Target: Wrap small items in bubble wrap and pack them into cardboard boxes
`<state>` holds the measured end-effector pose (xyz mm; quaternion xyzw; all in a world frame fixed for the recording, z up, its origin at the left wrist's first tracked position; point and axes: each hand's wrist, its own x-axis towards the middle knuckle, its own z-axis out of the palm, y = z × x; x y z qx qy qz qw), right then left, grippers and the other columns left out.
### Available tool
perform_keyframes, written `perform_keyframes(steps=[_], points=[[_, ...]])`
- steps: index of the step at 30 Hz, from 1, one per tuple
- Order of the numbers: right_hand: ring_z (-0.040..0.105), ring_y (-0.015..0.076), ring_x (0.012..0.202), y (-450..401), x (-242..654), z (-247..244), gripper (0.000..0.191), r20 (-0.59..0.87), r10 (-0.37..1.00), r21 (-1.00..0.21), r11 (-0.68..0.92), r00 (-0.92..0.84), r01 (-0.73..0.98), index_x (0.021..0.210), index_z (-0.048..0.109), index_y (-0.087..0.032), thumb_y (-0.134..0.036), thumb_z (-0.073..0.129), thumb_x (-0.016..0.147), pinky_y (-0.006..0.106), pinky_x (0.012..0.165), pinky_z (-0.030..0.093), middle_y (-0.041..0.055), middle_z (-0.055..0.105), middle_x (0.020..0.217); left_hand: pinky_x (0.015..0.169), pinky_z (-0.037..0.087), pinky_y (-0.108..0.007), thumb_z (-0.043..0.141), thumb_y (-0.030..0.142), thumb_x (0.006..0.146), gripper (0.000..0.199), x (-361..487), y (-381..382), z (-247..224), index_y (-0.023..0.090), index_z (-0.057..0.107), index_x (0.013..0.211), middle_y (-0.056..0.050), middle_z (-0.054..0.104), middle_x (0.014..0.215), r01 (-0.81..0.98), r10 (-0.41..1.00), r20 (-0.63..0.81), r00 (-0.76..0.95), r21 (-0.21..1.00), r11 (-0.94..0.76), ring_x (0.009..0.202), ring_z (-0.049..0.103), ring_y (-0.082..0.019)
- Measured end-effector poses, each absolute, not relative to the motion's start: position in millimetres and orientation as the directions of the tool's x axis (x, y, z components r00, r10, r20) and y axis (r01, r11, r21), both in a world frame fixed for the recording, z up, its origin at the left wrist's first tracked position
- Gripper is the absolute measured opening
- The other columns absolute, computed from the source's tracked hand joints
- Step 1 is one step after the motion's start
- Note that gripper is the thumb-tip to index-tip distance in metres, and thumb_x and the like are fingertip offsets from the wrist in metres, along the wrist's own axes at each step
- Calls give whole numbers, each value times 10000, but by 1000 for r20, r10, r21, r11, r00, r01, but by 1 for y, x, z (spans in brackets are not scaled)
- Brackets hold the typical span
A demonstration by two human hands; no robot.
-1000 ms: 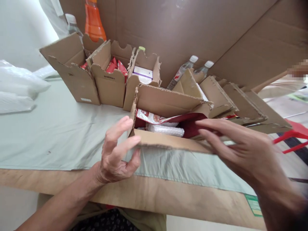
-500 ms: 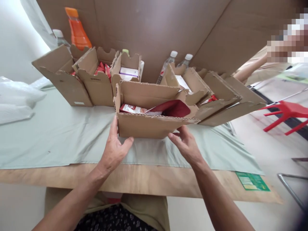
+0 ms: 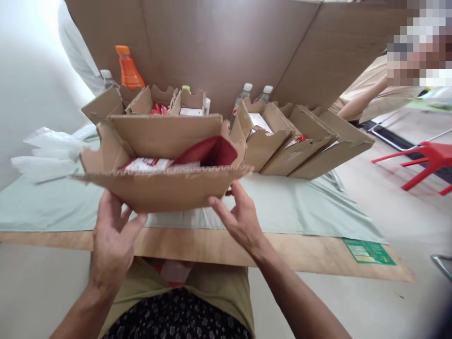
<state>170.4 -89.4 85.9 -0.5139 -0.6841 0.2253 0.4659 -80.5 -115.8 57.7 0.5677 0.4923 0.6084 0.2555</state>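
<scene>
Between my hands is an open-topped cardboard box (image 3: 173, 190), tilted and with its notched end walls facing sideways. My left hand (image 3: 115, 230) grips its lower left corner, thumb along the front bottom edge and fingers partly hidden behind it. At the lower right corner, my right hand (image 3: 243, 219) holds on with the thumb on the front and fingers at the end wall. Inside the box lie a white and red packet (image 3: 150, 164) and a dark red packet (image 3: 215, 151); their lower parts are hidden by the front wall.
More cardboard boxes (image 3: 256, 148) line the table's back, with an orange bottle (image 3: 130, 73) and clear bottles (image 3: 242, 96) behind them. Plastic bags (image 3: 52, 155) lie left. A green card (image 3: 369, 252) sits on the wooden edge. Right stand a red stool (image 3: 436, 155) and another person's arm (image 3: 363, 96).
Both hands have brought the box leftward and closer to me, and its left side has swung out. My view has shifted slightly. The boxes at the back stay in place.
</scene>
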Motion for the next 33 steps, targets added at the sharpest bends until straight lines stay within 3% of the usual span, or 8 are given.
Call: perform_keyframes(steps=[4, 9, 13, 16, 20, 24, 28, 33], points=[[597, 192, 895, -76, 188, 112, 206, 517, 848, -749, 381, 119, 542, 960, 555, -250, -431, 649, 930, 339, 797, 530, 17, 639, 935, 1119, 552, -486, 645, 299, 944, 727, -51, -74, 82, 331, 337, 1601, -101, 523, 1559, 226, 822, 554, -135, 825, -518, 1428, 543, -301], [592, 187, 835, -132, 228, 83, 300, 526, 775, -721, 188, 350, 667, 1019, 599, -221, -469, 720, 901, 293, 642, 464, 26, 641, 908, 1220, 446, -499, 676, 261, 891, 785, -5, -81, 59, 265, 353, 1607, -121, 514, 1589, 81, 885, 464, -30, 884, -460, 1476, 494, -308], [621, 199, 850, -168, 231, 35, 299, 491, 786, -710, 111, 376, 695, 1022, 605, -208, -469, 702, 913, 339, 729, 489, 30, 655, 921, 1240, 423, -467, 679, 253, 871, 762, 1, -85, 34, 246, 406, 1583, -103, 500, 1618, -4, 946, 324, 26, 946, -324, 1508, 458, -312], [631, 228, 935, -178, 220, 4, 354, 482, 775, -725, 91, 409, 683, 1148, 597, -206, -468, 688, 927, 399, 838, 509, 56, 654, 1012, 1271, 375, -477, 693, 260, 851, 765, -3, -66, 28, 254, 435, 1571, -83, 504, 1622, 9, 949, 309, 60, 951, -310, 1541, 412, -317], [641, 267, 1051, -187, 207, -23, 538, 543, 768, -660, 140, 341, 738, 1429, 514, -214, -415, 673, 956, 458, 926, 532, 108, 649, 1171, 1271, 364, -510, 696, 274, 802, 792, -5, -26, 28, 238, 457, 1556, -98, 516, 1613, 31, 933, 343, 107, 937, -348, 1509, 455, -335], [633, 310, 1237, -191, 202, -33, 745, 597, 772, -565, 210, 220, 798, 1636, 335, -270, -318, 665, 969, 528, 1009, 564, 172, 541, 1481, 1281, 332, -549, 663, 288, 822, 818, 1, 2, 26, 248, 401, 1596, -106, 471, 1653, 96, 934, 327, 144, 935, -342, 1534, 428, -335], [603, 337, 1343, -183, 204, -31, 770, 621, 763, -531, 240, 180, 813, 1674, 280, -324, -276, 631, 990, 572, 1012, 597, 170, 461, 1588, 1286, 284, -615, 613, 350, 922, 793, 12, 4, 21, 273, 299, 1646, -115, 363, 1715, 188, 944, 306, 126, 927, -325, 1589, 333, -334], [560, 361, 1415, -169, 204, -26, 766, 601, 785, -543, 265, 149, 797, 1672, 291, -334, -247, 629, 990, 603, 1010, 612, 168, 446, 1607, 1332, 180, -578, 512, 517, 1020, 711, 33, -5, 21, 256, 296, 1645, -120, 255, 1760, 221, 920, 361, 152, 895, -387, 1645, 197, -306]])
